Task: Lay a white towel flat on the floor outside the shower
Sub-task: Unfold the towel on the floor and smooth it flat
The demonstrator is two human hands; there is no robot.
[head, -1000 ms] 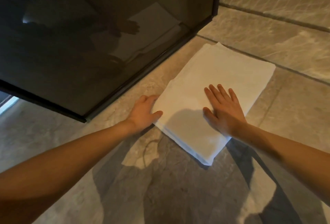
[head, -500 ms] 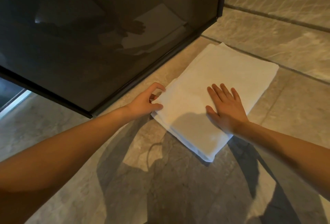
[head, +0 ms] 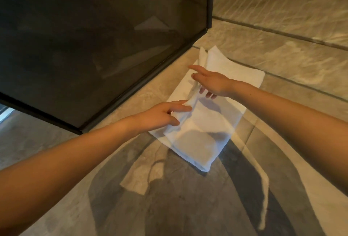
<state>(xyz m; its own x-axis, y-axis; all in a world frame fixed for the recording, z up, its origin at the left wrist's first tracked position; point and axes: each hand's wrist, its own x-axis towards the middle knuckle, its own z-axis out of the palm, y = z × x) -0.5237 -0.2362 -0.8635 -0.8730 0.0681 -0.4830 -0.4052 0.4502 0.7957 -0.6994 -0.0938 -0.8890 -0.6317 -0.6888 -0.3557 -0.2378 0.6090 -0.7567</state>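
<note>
A folded white towel (head: 216, 122) lies on the stone floor right beside the bottom frame of the dark glass shower panel (head: 113, 47). My left hand (head: 162, 116) grips the towel's top layer at its left edge, near the middle, where the cloth bunches under my fingers. My right hand (head: 211, 84) reaches across and holds the same raised edge farther back, with thumb and index finger stretched out. The top layer stands lifted along that side, up to the far corner. The lower layers stay flat on the floor.
The shower panel's black frame (head: 150, 83) runs diagonally just left of the towel. A tiled wall (head: 282, 9) rises behind the towel's far edge. Grey stone floor (head: 169, 198) with my arms' shadows spreads out in the foreground.
My right hand left the towel's flat top and crossed to its left edge. Both hands took hold of the top layer and lifted it. The towel's far corner has come up.
</note>
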